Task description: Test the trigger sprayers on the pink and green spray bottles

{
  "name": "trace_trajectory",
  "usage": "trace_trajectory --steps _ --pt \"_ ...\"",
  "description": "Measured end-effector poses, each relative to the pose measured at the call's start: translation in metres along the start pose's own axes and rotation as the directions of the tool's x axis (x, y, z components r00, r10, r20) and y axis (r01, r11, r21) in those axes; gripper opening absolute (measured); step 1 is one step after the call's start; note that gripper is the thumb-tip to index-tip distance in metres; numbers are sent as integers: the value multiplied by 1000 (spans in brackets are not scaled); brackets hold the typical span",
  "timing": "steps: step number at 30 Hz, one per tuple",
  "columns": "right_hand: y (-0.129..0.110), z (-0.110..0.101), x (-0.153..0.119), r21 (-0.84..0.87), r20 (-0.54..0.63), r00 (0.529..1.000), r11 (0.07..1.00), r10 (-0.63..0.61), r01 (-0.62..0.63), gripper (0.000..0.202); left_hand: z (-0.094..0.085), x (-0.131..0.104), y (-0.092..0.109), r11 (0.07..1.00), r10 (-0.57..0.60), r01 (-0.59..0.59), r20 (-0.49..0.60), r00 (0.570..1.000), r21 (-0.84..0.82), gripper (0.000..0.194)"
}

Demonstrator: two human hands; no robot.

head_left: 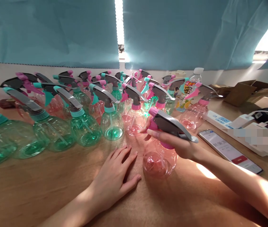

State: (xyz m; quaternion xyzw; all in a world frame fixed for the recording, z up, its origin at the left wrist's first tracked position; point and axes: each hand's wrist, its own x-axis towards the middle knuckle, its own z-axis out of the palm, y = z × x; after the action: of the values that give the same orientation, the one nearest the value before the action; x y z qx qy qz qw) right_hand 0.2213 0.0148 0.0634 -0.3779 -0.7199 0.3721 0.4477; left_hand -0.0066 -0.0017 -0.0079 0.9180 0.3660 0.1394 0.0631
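Observation:
My right hand [176, 143] is wrapped round the neck of a pink spray bottle [158, 162], below its grey and pink trigger head. The bottle's clear pink body is tilted, its base turned partly toward me; whether it touches the table cannot be made out. Flat on the wooden table [72, 186] lies my left hand [119, 171], fingers spread, holding nothing, to the left of that bottle. Just beyond my hands stand a green spray bottle [112, 126] with a teal collar and another pink spray bottle [136, 121].
Several more green and pink spray bottles crowd the table's left and back. At right lie a phone [229, 151] with a running timer and a white power strip [238, 129] with plugs and cables. Behind them are an open cardboard box [247, 93] and a labelled drink bottle [186, 91].

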Motion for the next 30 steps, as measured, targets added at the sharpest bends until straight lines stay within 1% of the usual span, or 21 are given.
trace_trajectory --steps 4,8,12,15,17,21,30 --pt "4 -1 2 43 32 999 999 -34 33 19 0 0 0 1000 1 -1 11 1000 2 53" --pt "3 -1 1 55 20 999 998 -38 37 20 3 -1 -1 1000 7 -7 -4 1000 8 53" --pt "2 -1 -1 40 10 1000 999 28 -29 15 0 0 0 1000 1 -1 21 1000 19 53" --pt "3 1 -2 20 -39 995 996 87 -86 21 -4 1 3 1000 -8 7 56 998 20 53" --pt "3 2 -3 10 -59 994 996 92 -92 25 -5 2 3 1000 -12 10 62 998 20 53" --pt "1 2 -3 -6 -55 994 995 95 -95 34 -5 2 3 1000 -7 6 57 998 14 53" --pt "-4 4 -1 9 -76 990 993 117 -117 29 -4 3 3 1000 -6 6 51 999 13 53"
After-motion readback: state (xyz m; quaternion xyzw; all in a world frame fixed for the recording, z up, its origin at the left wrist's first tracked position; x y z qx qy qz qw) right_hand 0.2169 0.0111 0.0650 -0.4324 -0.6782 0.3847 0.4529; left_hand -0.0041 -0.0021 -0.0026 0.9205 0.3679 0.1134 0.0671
